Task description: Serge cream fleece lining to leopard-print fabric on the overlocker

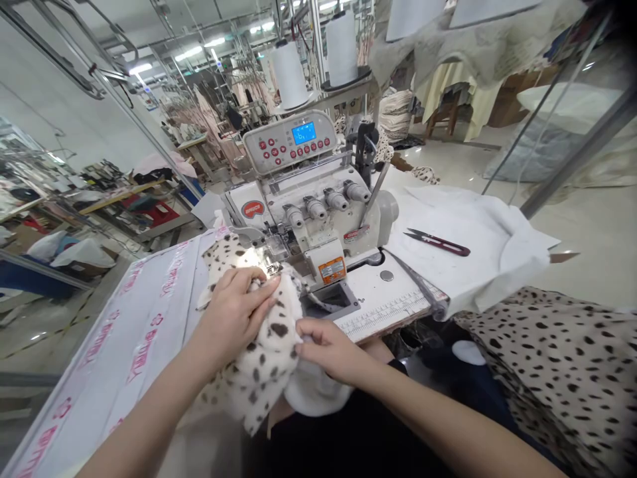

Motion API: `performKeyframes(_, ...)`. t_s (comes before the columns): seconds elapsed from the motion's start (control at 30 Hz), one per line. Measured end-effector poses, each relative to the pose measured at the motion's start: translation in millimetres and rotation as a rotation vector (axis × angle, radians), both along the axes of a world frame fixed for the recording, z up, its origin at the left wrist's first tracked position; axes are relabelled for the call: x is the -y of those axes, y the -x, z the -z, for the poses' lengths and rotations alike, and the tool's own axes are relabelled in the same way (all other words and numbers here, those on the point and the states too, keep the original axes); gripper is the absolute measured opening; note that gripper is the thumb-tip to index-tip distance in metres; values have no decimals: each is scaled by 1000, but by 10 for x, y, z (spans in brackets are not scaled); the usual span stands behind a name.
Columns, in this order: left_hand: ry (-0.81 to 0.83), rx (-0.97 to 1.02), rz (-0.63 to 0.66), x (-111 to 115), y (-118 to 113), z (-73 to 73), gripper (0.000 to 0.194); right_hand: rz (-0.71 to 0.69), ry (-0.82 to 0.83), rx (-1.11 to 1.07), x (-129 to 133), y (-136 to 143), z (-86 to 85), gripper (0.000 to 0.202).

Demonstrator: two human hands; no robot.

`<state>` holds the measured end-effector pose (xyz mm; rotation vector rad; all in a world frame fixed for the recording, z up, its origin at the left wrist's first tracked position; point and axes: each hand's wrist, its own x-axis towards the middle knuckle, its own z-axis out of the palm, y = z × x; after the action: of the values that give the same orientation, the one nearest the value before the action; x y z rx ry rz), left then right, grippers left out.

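Observation:
A cream fleecy fabric with dark spots (271, 352) lies over the front of an overlock sewing machine (318, 199) and drapes toward my lap. My left hand (236, 305) rests on it just before the lit presser foot, its fingers stretched together and pressing the cloth down. With thumb and forefinger my right hand (328, 348) pinches the right edge of the same fabric, lower and nearer to me. Beneath the right hand hangs a plain white part (316, 392) of the cloth. The needle area is partly hidden by the left fingers.
Thread snips (438, 242) lie on a white cloth (478, 226) right of the machine. More spotted fabric (562, 358) is heaped at the right. Thread cones (288, 74) stand behind the machine. Printed plastic sheeting (144, 318) covers the table to the left.

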<state>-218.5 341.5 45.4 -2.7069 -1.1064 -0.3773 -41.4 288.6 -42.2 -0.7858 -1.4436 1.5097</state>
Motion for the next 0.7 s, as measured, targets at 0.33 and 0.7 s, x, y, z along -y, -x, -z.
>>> performKeyframes(0.33,-141,259,-106,897,-147,551,51,173,-153,69,93,-96,25,19)
performKeyframes(0.7,-59,402,-233,713,-34,413,11,253,55,0,145,-2,130,56)
